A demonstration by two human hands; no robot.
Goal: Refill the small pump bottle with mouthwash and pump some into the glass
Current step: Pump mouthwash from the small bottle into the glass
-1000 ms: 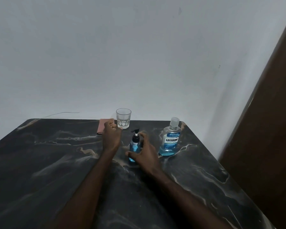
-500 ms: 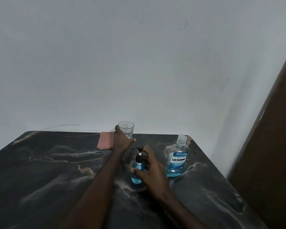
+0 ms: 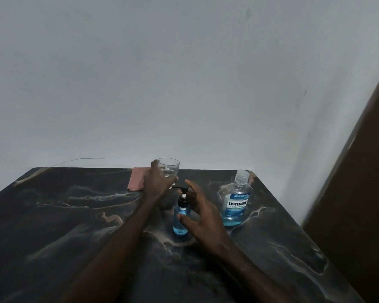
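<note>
Holding the glass (image 3: pixel 168 169) at the table's (image 3: pixel 53 215) back, the left hand (image 3: pixel 155 182) wraps it. The right hand (image 3: pixel 202 212), fingers spread, cups around the small pump bottle (image 3: pixel 181 215) mid-table, probably to steady it for pumping.

glass (image 3: pixel 170 169) base hidden behind left hand (image 3: pixel 157 184), pink cloth (image 3: pixel 135 179) partly covered

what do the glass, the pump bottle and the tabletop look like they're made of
Glass: clear glass by the look, with a see-through wall and bright rim; clear plastic is possible. Pump bottle: transparent, probably plastic, blue liquid showing through, with a black matte pump. Tabletop: dark marble or a marble-look laminate, with pale veins and a dull sheen.
</note>
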